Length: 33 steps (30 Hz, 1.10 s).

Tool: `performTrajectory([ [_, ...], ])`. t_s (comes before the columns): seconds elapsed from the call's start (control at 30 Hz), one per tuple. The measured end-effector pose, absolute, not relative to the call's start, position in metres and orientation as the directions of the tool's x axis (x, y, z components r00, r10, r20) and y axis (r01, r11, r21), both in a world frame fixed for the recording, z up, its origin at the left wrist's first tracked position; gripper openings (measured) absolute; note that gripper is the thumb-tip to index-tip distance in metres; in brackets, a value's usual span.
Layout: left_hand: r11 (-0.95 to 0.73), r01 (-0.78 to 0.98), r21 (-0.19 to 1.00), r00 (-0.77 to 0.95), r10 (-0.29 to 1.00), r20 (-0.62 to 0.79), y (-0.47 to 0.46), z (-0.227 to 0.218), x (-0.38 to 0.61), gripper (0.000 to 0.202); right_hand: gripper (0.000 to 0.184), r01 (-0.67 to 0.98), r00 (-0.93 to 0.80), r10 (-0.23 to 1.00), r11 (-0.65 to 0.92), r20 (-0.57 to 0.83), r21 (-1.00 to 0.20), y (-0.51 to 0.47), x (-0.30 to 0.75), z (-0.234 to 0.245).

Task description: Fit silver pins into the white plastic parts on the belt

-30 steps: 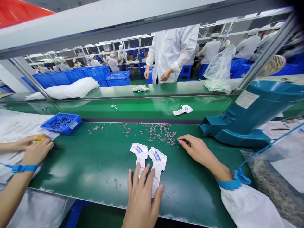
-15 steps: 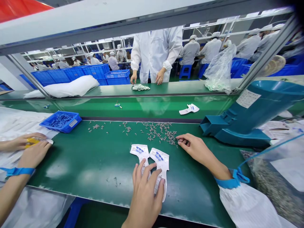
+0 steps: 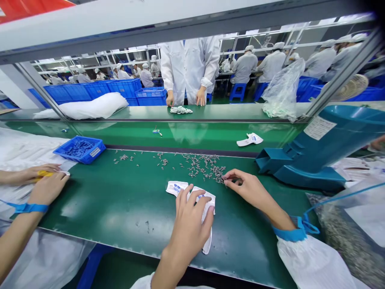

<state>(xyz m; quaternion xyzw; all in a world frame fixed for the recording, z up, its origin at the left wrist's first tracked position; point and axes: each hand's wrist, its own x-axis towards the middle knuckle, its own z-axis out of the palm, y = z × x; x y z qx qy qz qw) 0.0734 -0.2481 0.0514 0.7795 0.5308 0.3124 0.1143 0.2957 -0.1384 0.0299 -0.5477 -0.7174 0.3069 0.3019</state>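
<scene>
The left hand (image 3: 191, 220) is loose, with its fingers spread and bent over two white plastic pieces, the left one (image 3: 173, 187) and the right one (image 3: 208, 244), on the green surface (image 3: 114, 208). It is farther up the pieces than a moment ago and hides more of them. I cannot tell if it grips either one. The right hand (image 3: 245, 190) stays at the edge of the tiny metal bits (image 3: 207, 166), finger and thumb close together; I cannot see if a bit is between them. So the work seems to be at picking up bits, with none visibly carried to the pieces. Beyond, another white piece (image 3: 250, 139) on the green belt (image 3: 204, 130) is farther right than before.
</scene>
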Motion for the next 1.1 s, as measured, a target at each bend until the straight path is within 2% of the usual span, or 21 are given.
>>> performTrajectory([
  [0.07, -0.403, 0.758, 0.513, 0.232, 0.901, 0.366, -0.242, 0.053, 0.077, 0.019, 0.026, 0.522, -0.206, 0.975, 0.182, 0.084, -0.833, -0.139, 0.294, 0.032],
  [0.2, -0.382, 0.747, 0.544, 0.207, 0.911, 0.355, -0.229, 0.055, 0.086, 0.021, 0.036, 0.235, -0.223, 0.975, 0.052, -0.002, -0.971, -0.144, 0.287, 0.041],
  [0.33, -0.369, 0.689, 0.624, 0.168, 0.919, 0.357, -0.211, 0.056, 0.094, 0.021, 0.038, 0.042, -0.284, 0.955, -0.076, -0.085, -0.996, -0.151, 0.278, 0.047],
  [0.47, -0.378, 0.652, 0.657, 0.166, 0.917, 0.363, -0.202, 0.058, 0.095, 0.011, 0.039, 0.01, -0.344, 0.931, -0.128, -0.124, -0.992, -0.156, 0.274, 0.05],
  [0.6, -0.447, 0.599, 0.665, 0.218, 0.889, 0.402, -0.202, 0.06, 0.092, 0.015, 0.038, -0.002, -0.376, 0.917, -0.144, -0.133, -0.99, -0.157, 0.276, 0.051],
  [0.7, -0.481, 0.579, 0.659, 0.249, 0.873, 0.419, -0.202, 0.061, 0.091, 0.01, 0.037, 0.009, -0.4, 0.906, -0.145, -0.136, -0.989, -0.157, 0.279, 0.054],
  [0.9, -0.429, 0.511, 0.745, 0.25, 0.903, 0.349, -0.203, 0.064, 0.092, 0.009, 0.033, -0.033, -0.427, 0.895, -0.154, -0.125, -0.987, -0.16, 0.279, 0.063],
  [1.1, -0.398, 0.405, 0.823, 0.283, 0.911, 0.301, -0.205, 0.062, 0.094, 0.012, 0.037, -0.11, -0.487, 0.868, -0.177, -0.102, -0.978, -0.162, 0.276, 0.064],
])
